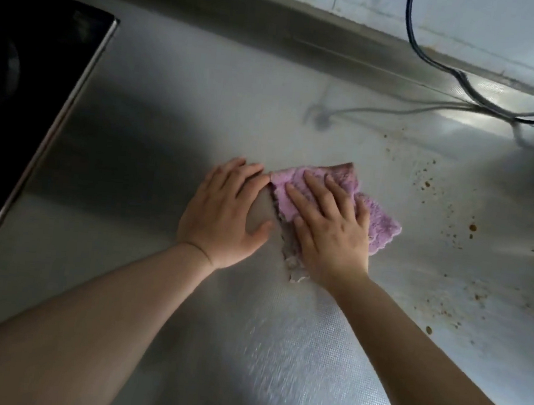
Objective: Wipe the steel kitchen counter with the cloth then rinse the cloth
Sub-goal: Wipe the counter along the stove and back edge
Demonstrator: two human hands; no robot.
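Observation:
A fluffy pink-purple cloth (379, 226) lies flat on the steel counter (173, 147) near the middle of the view. My right hand (331, 228) is spread on top of it, palm down, fingers apart and pressing. My left hand (222, 211) lies flat just left of it, fingers spread; its fingertips touch the cloth's left corner and its palm seems to rest on a greyish part of the cloth. A pale frayed edge of the cloth shows below my right wrist.
Brown specks and stains (472, 227) dot the counter to the right of the cloth. A black glass cooktop (24, 97) fills the left side. A black cable (442, 64) runs down the back wall and along the counter's raised rear edge at the upper right.

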